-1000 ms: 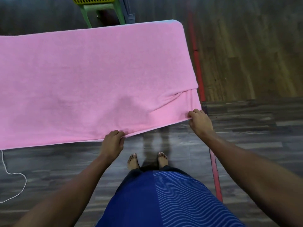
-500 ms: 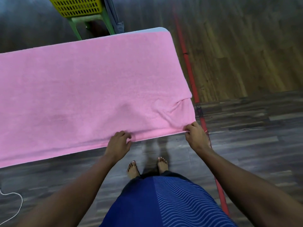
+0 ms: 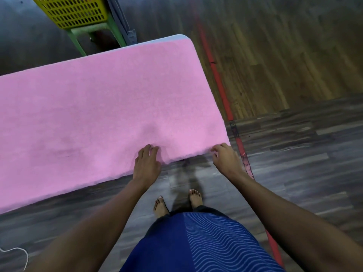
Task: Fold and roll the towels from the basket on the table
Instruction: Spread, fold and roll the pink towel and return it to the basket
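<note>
- Left hand rests flat on the pink towel at its near edge; right hand, fingers loose, has released the corner.
- Crease gone; folding can start.

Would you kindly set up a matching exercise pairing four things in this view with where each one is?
Things:
1. pink towel
2. yellow basket
3. left hand
4. right hand

Places:
A. on the green stool beyond the table
B. at the towel's near right corner
C. spread flat over the table
D. on the towel's near edge, left of that corner

Pairs: 1-C; 2-A; 3-D; 4-B
</note>
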Motion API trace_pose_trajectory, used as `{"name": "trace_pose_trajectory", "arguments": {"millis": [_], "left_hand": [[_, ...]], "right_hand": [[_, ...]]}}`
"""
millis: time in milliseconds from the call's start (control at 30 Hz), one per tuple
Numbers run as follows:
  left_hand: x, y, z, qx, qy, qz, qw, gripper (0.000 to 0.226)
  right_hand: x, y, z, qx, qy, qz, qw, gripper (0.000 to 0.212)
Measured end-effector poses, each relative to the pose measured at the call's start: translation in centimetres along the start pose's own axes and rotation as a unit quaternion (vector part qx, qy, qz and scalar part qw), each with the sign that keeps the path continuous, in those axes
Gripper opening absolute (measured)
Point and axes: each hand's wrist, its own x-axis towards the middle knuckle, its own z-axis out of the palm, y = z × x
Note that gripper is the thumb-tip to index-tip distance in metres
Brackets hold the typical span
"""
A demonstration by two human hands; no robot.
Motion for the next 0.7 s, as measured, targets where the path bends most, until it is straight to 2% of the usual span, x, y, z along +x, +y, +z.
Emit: {"name": "trace_pose_trajectory", "arguments": {"millis": [133, 367, 533, 700], "left_hand": [[-0.4, -1.2, 0.0, -0.013, 0.003, -0.005, 1.0, 0.052], [-1.8, -4.9, -3.1, -0.034, 0.079, -0.087, 0.993, 0.034], [-5.9, -11.7, -6.0, -0.072, 0.153, -0.165, 0.972, 0.026], [-13.0, -20.8, -9.2, -0.109, 0.211, -0.251, 0.938, 0.022]], "right_hand": [[2.4, -3.4, -0.8, 0.032, -0.01, -0.024, 0.999, 0.029], [4.3, -11.6, -0.6, 0.059, -0.071, -0.089, 0.992, 0.031], [4.1, -20.8, 2.2, 0.05, -0.128, -0.16, 0.978, 0.032], [0.9, -33.1, 7.3, 0.039, -0.186, -0.238, 0.952, 0.032]]}}
